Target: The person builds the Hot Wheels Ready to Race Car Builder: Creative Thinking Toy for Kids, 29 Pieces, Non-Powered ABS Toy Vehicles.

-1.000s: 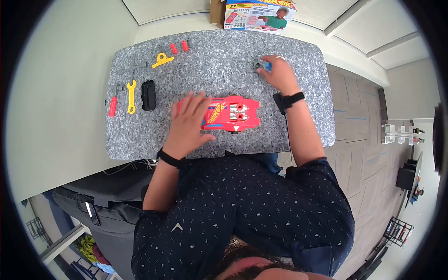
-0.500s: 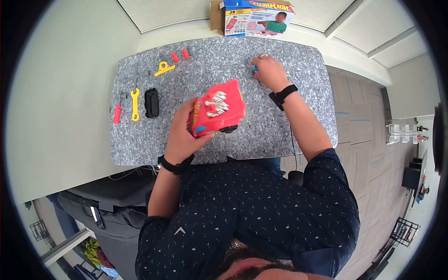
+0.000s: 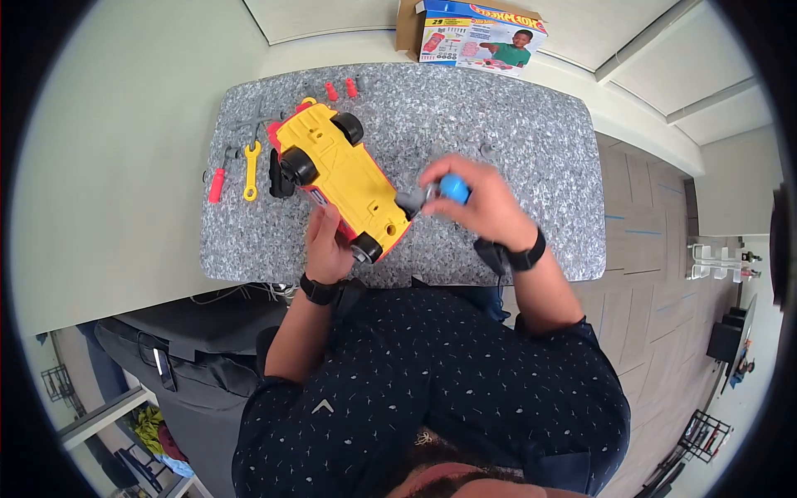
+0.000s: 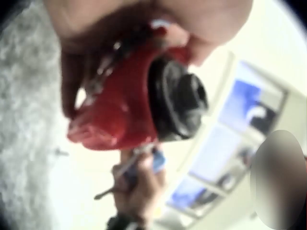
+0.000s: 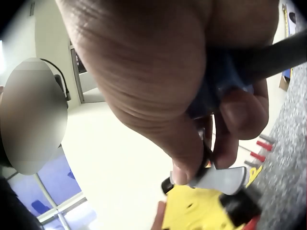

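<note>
My left hand (image 3: 328, 249) grips a red toy car (image 3: 336, 170) along its side and holds it up over the table. The car is turned over, its yellow underside and black wheels facing the head camera. My right hand (image 3: 491, 206) holds a blue-handled tool (image 3: 454, 188) with a dark shaft (image 5: 278, 56). Its thumb and fingertips also pinch a flat grey part (image 5: 218, 180), close by the end of the car. In the left wrist view the car's red body and one black wheel (image 4: 177, 98) fill the middle.
Along the left of the speckled table (image 3: 531, 241) lie a yellow wrench (image 3: 251, 173), a grey cross-shaped tool (image 3: 257, 124), a red-handled tool (image 3: 217, 184) and a black piece (image 3: 281, 176). Two red pieces (image 3: 331, 91) stand farther back. A grey piece (image 3: 488, 151) sits right. Behind is a toy box (image 3: 481, 41).
My left hand has lifted the car off the table and turned it underside up. My right hand has come from the back right toward the car, bringing the blue-handled tool and grey part.
</note>
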`<action>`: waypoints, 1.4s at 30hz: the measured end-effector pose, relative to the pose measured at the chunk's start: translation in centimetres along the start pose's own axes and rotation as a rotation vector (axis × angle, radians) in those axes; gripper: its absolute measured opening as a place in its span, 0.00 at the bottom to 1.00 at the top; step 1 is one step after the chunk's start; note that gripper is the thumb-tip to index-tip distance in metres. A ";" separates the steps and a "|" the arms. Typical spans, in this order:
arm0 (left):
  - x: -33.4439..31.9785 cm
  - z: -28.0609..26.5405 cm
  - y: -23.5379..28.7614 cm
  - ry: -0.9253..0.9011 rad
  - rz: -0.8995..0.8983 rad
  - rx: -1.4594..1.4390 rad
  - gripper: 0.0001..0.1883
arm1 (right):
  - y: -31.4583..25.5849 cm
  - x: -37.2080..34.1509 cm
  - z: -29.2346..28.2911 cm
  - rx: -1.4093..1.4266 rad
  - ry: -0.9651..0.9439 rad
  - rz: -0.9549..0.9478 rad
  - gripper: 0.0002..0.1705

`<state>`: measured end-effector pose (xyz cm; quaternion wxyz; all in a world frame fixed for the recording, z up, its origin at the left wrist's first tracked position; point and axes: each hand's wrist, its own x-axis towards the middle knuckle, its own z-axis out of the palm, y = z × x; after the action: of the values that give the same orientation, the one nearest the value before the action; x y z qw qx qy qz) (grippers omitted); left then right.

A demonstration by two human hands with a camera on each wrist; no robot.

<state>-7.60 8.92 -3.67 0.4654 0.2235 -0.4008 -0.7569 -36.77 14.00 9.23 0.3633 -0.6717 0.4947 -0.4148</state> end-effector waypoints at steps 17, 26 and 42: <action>0.0 1.5 -0.7 0.038 -0.103 -0.148 0.29 | 0.3 -2.7 5.5 -0.447 -0.007 -0.296 0.24; -0.4 1.9 -1.5 0.149 -0.088 -0.083 0.26 | 1.7 -4.4 7.0 -0.535 0.007 -0.165 0.27; 0.1 1.5 -1.5 0.120 -0.090 -0.289 0.25 | 10.5 -5.6 -1.0 -0.819 0.358 0.379 0.37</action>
<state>-9.53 9.84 -4.03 0.4814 0.2169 -0.2485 -0.8121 -42.40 16.70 -0.94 0.0475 -0.5757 0.7857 -0.2214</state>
